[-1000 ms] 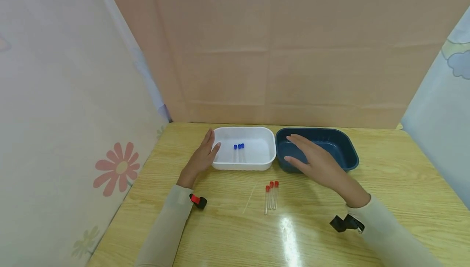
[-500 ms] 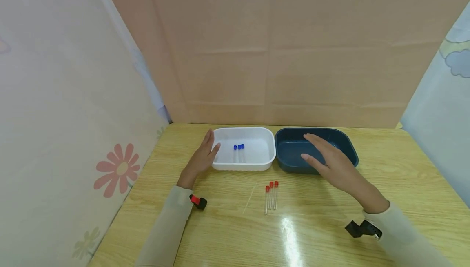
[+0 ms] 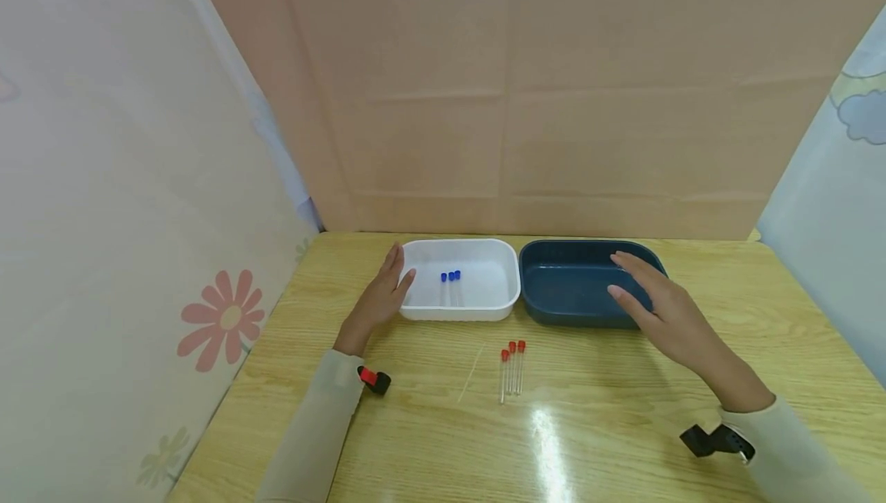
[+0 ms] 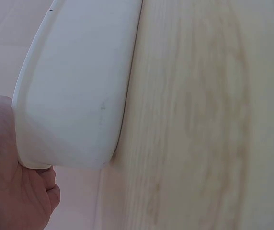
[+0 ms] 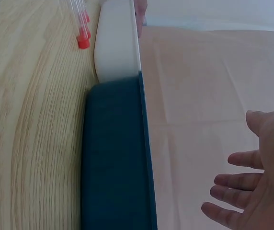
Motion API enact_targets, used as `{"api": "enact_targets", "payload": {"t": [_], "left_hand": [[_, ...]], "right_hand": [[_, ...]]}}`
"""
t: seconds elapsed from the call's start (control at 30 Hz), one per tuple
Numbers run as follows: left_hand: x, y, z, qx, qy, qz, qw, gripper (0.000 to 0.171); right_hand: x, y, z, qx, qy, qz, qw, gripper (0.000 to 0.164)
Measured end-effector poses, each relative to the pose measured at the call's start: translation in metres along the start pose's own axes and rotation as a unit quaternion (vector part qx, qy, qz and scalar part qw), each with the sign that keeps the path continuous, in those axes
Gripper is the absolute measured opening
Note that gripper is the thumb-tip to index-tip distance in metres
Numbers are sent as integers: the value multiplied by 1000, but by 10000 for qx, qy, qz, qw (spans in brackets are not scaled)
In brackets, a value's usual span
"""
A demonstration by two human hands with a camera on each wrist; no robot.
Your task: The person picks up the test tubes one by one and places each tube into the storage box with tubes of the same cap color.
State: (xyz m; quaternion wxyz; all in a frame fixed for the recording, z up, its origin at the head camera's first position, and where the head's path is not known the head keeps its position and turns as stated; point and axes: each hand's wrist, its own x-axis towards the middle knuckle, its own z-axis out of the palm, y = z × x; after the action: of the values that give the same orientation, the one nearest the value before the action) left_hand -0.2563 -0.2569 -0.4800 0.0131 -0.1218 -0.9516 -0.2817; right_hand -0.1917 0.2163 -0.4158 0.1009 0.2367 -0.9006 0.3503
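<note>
Against the left end of the white plastic tray (image 3: 484, 314) rests my left hand (image 3: 379, 295), its fingers extended and the thumb at the rim. The left wrist view shows this hand (image 4: 17, 187) right at the tray's corner. Inside the tray lie three clear test tubes with blue caps (image 3: 451, 277). My right hand (image 3: 667, 318) is over the right end of the dark blue tray (image 3: 581, 318), fingers spread and holding nothing. In the right wrist view its fingers (image 5: 237, 181) are apart from the tray wall.
Three clear test tubes with red caps (image 3: 512, 348) lie side by side on the wooden table (image 3: 415, 426), in front of the trays. A thin pale line (image 3: 471, 372) shows left of them. A brown paper backdrop (image 3: 429, 157) stands behind the trays, which sit end to end.
My right hand has moved to the right, from the left part of the dark blue tray to its right end. The left hand, both trays and the tubes have stayed in place.
</note>
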Motion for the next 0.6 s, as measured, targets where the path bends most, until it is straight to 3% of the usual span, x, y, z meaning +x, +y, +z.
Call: {"api": "enact_targets", "payload": {"t": [0.6], "left_hand": [[-1,0,0,-15,33,-31,10000,73]], "right_hand": [[-5,36,-15,60,204,153,9997,58]]}}
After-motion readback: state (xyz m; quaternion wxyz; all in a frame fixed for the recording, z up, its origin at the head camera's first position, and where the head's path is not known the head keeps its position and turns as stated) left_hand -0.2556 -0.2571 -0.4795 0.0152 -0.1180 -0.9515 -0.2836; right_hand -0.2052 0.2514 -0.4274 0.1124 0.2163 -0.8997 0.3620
